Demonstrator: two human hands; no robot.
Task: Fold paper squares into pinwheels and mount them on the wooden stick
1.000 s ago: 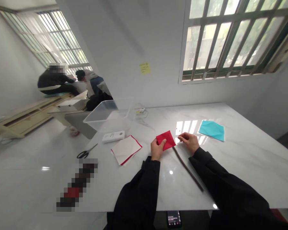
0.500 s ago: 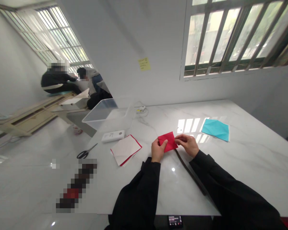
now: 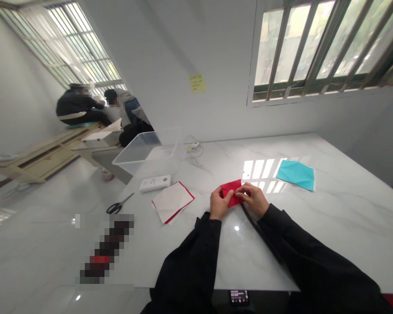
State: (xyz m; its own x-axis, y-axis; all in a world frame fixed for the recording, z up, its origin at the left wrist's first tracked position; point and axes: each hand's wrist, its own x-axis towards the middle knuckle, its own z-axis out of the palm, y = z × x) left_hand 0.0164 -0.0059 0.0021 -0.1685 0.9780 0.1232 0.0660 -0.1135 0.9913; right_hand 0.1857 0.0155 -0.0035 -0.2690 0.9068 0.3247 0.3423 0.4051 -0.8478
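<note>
My left hand point(image 3: 220, 203) and right hand point(image 3: 253, 199) together on a folded red paper square point(image 3: 231, 191), white marble tabletop point(image 3: 347, 235).

Left to right: black-handled steel scissors point(image 3: 115, 208); flat white paper sheet with red edges point(image 3: 172, 202); my left fingers pinching the square's left end; the square between my hands, just ahead of my wrists, long axis running left-right, slightly tilted; my right fingers pinching its right end, neither hand clearly nearer; flat teal paper sheet point(image 3: 295, 175) well off right.
</note>
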